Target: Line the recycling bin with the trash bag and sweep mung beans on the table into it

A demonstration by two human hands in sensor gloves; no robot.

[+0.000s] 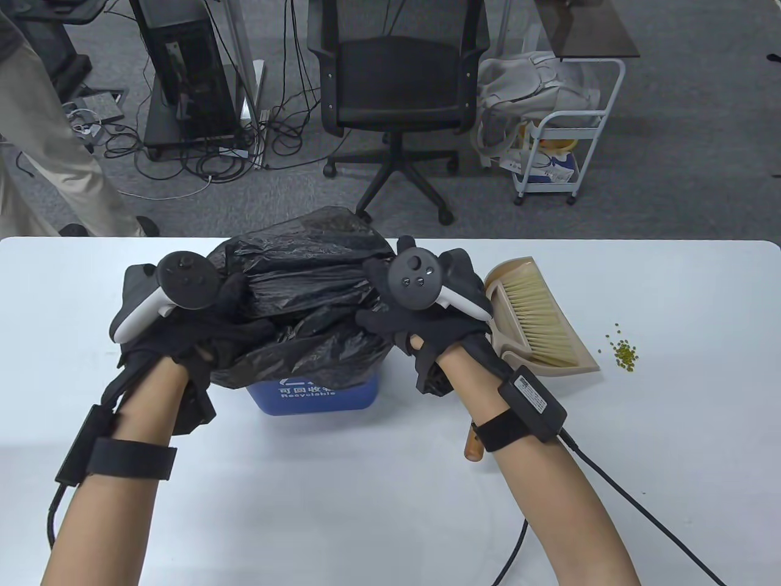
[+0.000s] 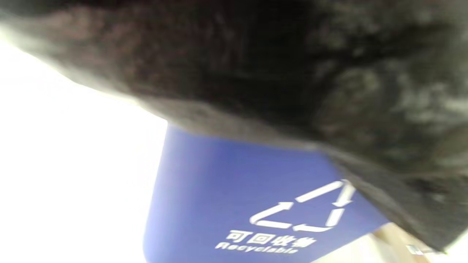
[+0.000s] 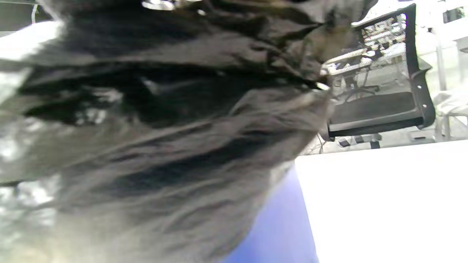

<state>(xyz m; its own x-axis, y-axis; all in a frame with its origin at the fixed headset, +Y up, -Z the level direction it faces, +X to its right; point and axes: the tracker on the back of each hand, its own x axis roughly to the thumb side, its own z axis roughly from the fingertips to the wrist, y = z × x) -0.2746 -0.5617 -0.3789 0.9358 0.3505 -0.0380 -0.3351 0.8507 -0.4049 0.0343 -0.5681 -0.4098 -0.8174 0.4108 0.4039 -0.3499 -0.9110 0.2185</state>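
Observation:
A blue recycling bin [image 1: 317,397] stands on the white table, its top draped in a crumpled black trash bag [image 1: 305,274]. My left hand [image 1: 201,317] grips the bag's left edge, and my right hand [image 1: 403,317] grips its right edge, both at rim height. The left wrist view shows the bin [image 2: 219,204] with its recycling mark under blurred bag film [image 2: 292,73]. Black bag [image 3: 153,120] fills the right wrist view above a strip of the bin [image 3: 281,230]. A small heap of mung beans [image 1: 624,353] lies right of the beige dustpan and brush [image 1: 537,317].
A brown wooden handle [image 1: 473,448] pokes out under my right wrist. A black cable [image 1: 640,513] trails from that wrist across the table. Past the far edge stand an office chair [image 1: 396,91], a white cart [image 1: 561,140] and a person's leg [image 1: 49,152].

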